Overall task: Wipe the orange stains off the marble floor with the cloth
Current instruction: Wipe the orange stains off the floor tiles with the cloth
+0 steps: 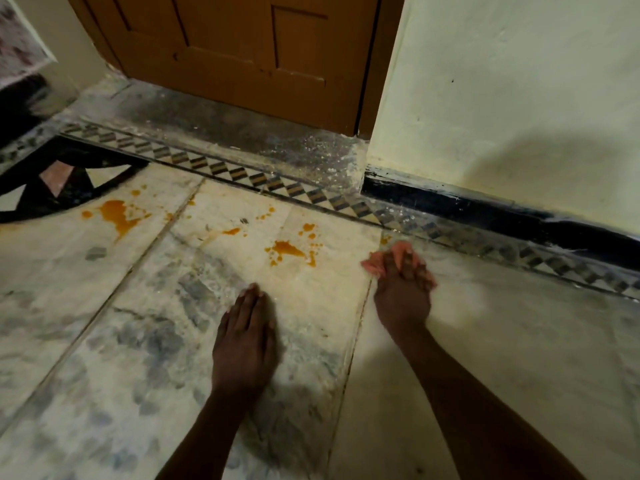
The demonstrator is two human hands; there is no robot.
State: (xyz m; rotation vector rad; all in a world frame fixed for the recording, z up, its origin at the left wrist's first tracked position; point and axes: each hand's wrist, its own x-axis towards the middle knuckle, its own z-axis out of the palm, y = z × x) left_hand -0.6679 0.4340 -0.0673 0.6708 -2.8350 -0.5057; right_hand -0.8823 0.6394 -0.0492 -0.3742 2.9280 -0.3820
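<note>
Marble floor (104, 306): pale slabs, grey mottling, dark joints. Black inlay pattern (52, 181) at 10 o'clock. Largest of the orange stains (117, 213) lies at 10 o'clock, just beside that inlay, small drops round it. Second splash (289, 249) near 12 o'clock, with spots trailing toward the diamond border strip (277, 183). Left hand (246, 337) at centre, palm down, fingers straight and together, resting flat on the floor; grip released, holding nothing. Right hand (403, 289) at 1 o'clock, fingers curled over the pinkish cloth (374, 265), pressing it to the floor; grip clenched on the cloth. Cloth edge blurred; it appears to sit just right of the second splash, not touching it. Brown door (242, 53) at 12 o'clock, cream wall (502, 98) at 2 o'clock.
</note>
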